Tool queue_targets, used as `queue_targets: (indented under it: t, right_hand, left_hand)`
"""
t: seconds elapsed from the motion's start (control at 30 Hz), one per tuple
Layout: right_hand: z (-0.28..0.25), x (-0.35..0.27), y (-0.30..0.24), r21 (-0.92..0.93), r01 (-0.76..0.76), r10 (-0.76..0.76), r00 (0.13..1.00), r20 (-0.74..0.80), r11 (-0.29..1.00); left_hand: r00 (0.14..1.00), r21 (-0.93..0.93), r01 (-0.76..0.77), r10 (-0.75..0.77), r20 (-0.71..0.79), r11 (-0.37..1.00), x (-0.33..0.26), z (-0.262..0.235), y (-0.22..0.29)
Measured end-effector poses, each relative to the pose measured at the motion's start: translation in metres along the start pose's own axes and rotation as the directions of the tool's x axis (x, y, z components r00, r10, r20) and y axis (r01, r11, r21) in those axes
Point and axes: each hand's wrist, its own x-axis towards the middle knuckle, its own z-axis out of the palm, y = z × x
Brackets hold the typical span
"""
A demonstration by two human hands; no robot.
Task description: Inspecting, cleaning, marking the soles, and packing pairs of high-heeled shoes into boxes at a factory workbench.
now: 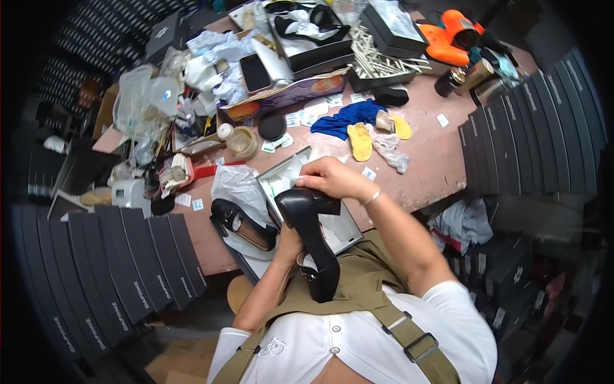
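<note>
A black heeled shoe with a gold buckle is held close to my apron, its toe toward me and its block heel pointing right. My left hand is closed on its side, partly hidden behind it. Over the heel end curls my right hand, fingers pinched near a bit of white; what they hold is unclear. Below lies an open shoe box with a pale inside. A matching black shoe rests on white tissue paper to the left.
Stacked dark boxes flank the table at left and right. Beyond my hands lie a blue cloth, yellow sponges, a round jar and a phone. An orange heat gun stands at the back right.
</note>
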Motion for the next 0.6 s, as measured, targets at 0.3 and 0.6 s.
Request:
queue_targets:
  t: [0.3, 0.6]
  right_hand:
    - [-0.024, -0.003, 0.019, -0.185, 0.161, -0.203, 0.95, -0.236, 0.97]
    - [-0.004, 0.028, 0.186, -0.781, -0.015, -0.421, 0.835, -0.354, 0.625]
  left_hand:
    - [0.983, 0.329, -0.128, 0.076, 0.166, 0.936, -0.01, -0.015, 0.052]
    - [0.994, 0.496, -0.067, 0.012, 0.113, 0.866, -0.026, -0.027, 0.034]
